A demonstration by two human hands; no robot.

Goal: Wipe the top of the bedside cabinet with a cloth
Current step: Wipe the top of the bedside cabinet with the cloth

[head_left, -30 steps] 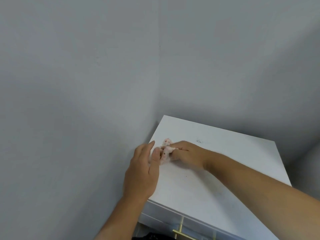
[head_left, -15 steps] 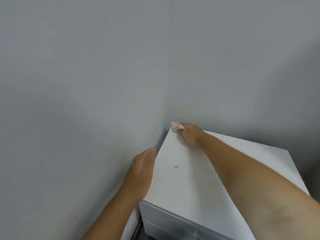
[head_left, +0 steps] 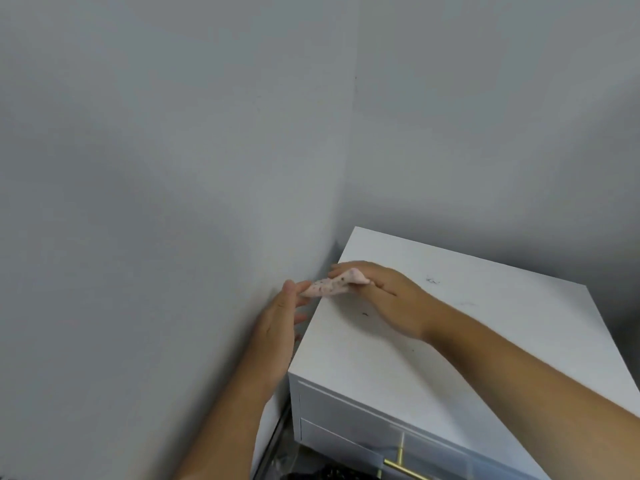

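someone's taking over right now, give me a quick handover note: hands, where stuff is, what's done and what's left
Right hand: on the cabinet top near its left edge, pinching the cloth.
Left hand: open, off the cabinet's left side by the wall, fingertips at the cloth's free end.
Cloth: small, pink, speckled with dirt, bunched and sticking out over the left edge.
Done: cannot tell how much of the top has been wiped.
Left: dark specks just beside the right hand, a smudge further back, and faint marks to the right. Wipe those, then the rest of the top.
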